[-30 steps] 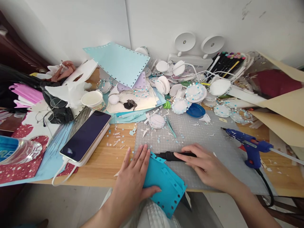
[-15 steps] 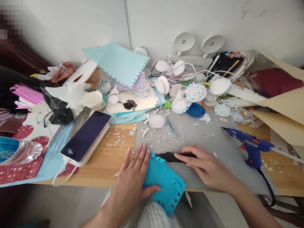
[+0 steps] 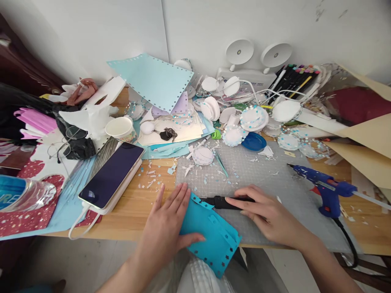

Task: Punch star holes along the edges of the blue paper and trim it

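Head view, bottle (image 3: 39, 193) left of the grey mat (image 3: 259, 173), label (image 3: 12, 192) showing "RE", left hand (image 3: 168, 221), fingers spread on blue sheet (image 3: 212, 235) across mat's near edge, right hand (image 3: 265, 213), fingers gripping black cutter (image 3: 220, 202) on mat, glue gun (image 3: 325, 183) at mat's right, white discs (image 3: 254, 118) crowding mat's far edge

Soft, even light leaves a small reflection on the phone (image 3: 112, 175).
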{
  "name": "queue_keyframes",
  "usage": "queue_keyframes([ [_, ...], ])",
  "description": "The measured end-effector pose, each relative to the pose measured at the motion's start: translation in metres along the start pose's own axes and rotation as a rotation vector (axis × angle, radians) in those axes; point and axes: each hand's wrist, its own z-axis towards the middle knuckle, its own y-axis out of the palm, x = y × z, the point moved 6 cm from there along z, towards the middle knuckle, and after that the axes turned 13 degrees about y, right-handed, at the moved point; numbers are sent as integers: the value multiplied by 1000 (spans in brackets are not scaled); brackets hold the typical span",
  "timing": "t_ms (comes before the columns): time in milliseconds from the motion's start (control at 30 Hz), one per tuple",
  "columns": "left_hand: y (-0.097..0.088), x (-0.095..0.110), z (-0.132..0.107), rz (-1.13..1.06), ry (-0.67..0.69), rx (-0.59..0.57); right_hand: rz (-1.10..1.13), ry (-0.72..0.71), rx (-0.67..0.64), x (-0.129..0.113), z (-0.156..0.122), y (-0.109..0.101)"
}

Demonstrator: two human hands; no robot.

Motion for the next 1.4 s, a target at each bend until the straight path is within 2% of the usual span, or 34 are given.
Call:
queue_keyframes([
  [100,-6,-9,2,-72,5,38,23,24,-9,1,0,-4],
  [267,-8,-17,9,-81,39,198,42,55,-35,0,4,-9],
  [400,-5,-22,14,-92,64,219,18,56,-45,-4,6,-7],
  [500,-6,-20,13,-64,84,198,-13,38,-25,-8,6,-3],
  [800,6,3,-1,91,34,1,-144,-26,85,-13,13,8],
  [1100,7,4,2,92,-1,0,-163,-39,128,-12,21,5],
  [1400,5,6,4,121,-39,23,-217,-44,193,-27,35,17],
])
